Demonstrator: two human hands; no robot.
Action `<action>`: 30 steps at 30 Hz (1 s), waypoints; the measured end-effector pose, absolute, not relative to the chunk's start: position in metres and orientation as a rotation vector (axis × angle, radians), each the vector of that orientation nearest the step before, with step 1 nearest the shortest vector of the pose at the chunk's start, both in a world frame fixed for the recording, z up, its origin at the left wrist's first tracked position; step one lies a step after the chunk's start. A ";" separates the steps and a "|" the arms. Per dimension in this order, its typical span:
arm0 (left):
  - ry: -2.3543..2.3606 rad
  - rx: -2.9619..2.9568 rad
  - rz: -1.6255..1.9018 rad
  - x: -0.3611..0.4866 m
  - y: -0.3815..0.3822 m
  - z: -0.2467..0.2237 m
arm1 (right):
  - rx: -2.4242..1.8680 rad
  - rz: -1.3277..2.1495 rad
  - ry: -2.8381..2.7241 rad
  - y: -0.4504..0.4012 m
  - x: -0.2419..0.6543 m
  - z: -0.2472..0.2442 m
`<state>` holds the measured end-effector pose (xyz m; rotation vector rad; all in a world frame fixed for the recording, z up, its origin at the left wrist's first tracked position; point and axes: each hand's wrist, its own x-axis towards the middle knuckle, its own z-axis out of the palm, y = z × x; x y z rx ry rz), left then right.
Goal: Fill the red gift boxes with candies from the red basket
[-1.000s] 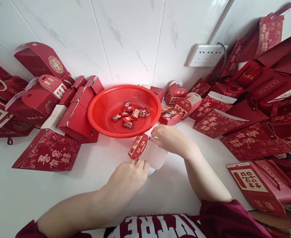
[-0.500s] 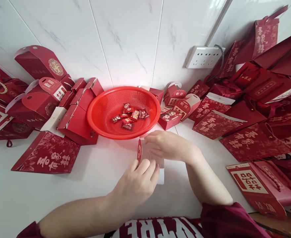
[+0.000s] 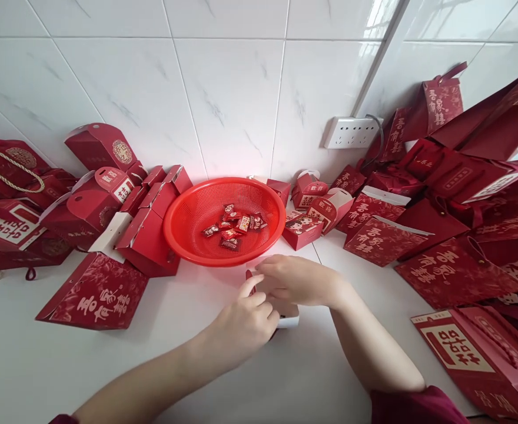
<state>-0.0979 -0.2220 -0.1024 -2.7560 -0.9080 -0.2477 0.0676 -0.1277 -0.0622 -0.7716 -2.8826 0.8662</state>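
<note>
In the head view, a small paper gift box (image 3: 289, 320), red outside and pale inside, is between my two hands in front of the basket. My left hand (image 3: 244, 327) grips its near left side, the index finger reaching up to a red edge and the other fingers curled. My right hand (image 3: 301, 281) is bent over the far side, fingers closed on the cardboard. Both hands hide much of the box. Just beyond them stands a red plastic basket (image 3: 183, 254) with several wrapped candies (image 3: 230, 242) lying at its bottom.
Red gift boxes (image 3: 146, 232) and a patterned red box (image 3: 98, 294) stand to the left. Small boxes (image 3: 304, 229) sit right of the basket. Many red gift bags (image 3: 444, 268) are piled at the right. A power strip (image 3: 351, 133) is against the tiled wall (image 3: 236, 100).
The camera view has tilted upward, so more wall shows. My left index finger has extended along the box's red edge, and a white flap near my fingers now sticks out to the right.
</note>
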 end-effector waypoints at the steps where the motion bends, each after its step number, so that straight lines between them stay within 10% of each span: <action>1: -0.926 -2.751 -0.266 -0.098 -0.221 -0.103 | -0.766 0.874 -2.884 -0.127 0.069 -0.063; 30: -1.390 -2.933 -0.034 -0.148 -0.205 -0.061 | -1.409 0.474 -3.133 0.057 -0.041 -0.091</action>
